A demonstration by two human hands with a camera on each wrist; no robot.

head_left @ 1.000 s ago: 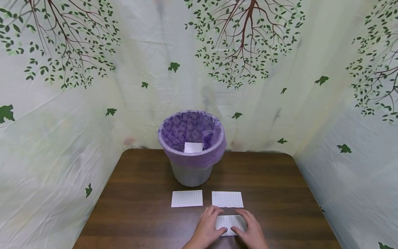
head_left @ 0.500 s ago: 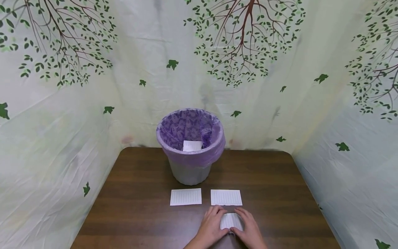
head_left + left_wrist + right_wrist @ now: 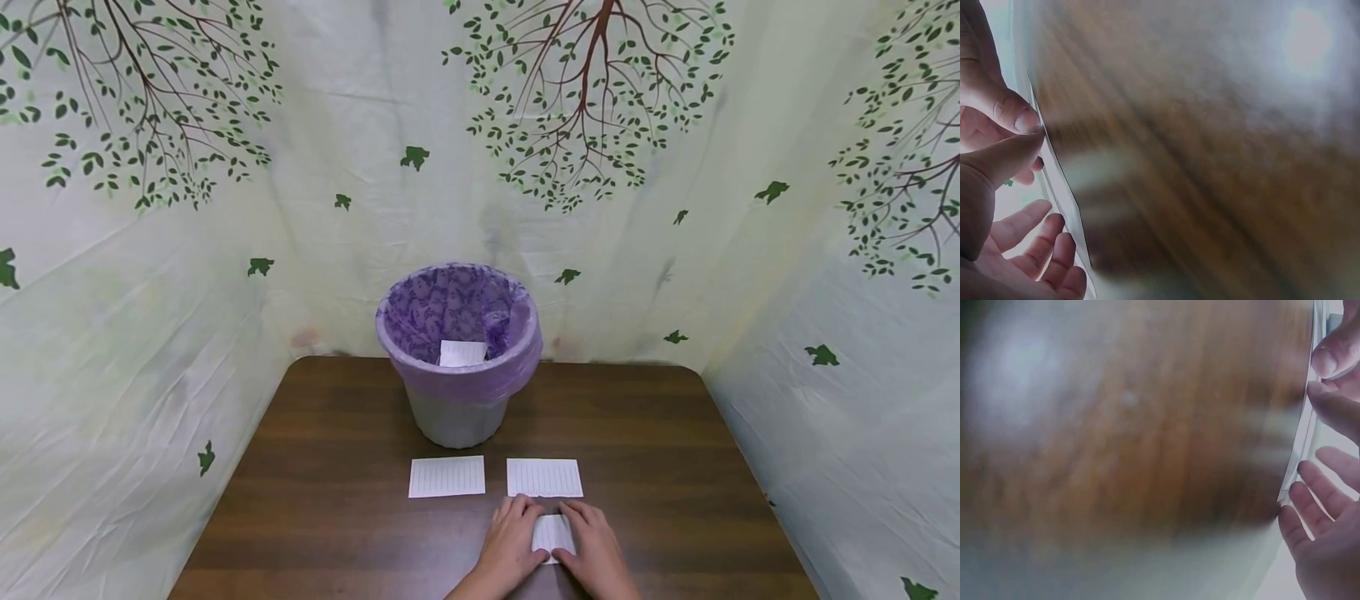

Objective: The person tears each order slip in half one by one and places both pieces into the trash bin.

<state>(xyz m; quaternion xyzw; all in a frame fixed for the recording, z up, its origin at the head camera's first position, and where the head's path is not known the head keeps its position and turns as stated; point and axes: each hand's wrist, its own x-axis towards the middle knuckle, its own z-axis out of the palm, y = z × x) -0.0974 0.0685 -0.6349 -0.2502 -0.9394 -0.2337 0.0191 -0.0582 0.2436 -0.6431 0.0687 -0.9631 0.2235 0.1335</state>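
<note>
A white lined index card (image 3: 553, 537) lies between my hands near the front of the table, its lines running front to back. The left hand (image 3: 508, 542) grips its left side, fingertips at the far edge and thumb at the near edge. In the same way the right hand (image 3: 597, 546) holds the right side, both thumbs nearly meeting. Only the card's middle strip shows; my hands hide its ends. Seen almost edge-on, the card (image 3: 1063, 187) is a thin pale band beside the fingers in the left wrist view. The right wrist view also shows the card (image 3: 1299, 444) as a narrow strip.
Two more lined cards lie just beyond my hands, a left card (image 3: 447, 477) and a right card (image 3: 544, 478). Behind them stands a grey bin (image 3: 457, 421) with a purple liner (image 3: 465, 385); a white card (image 3: 462, 353) is inside. Leaf-patterned cloth (image 3: 337, 275) surrounds the brown table (image 3: 337, 433).
The right hand has moved left, closer to the left hand. Less of the card shows between them, and the thumbs have come nearer each other. The other cards and bin stay put.
</note>
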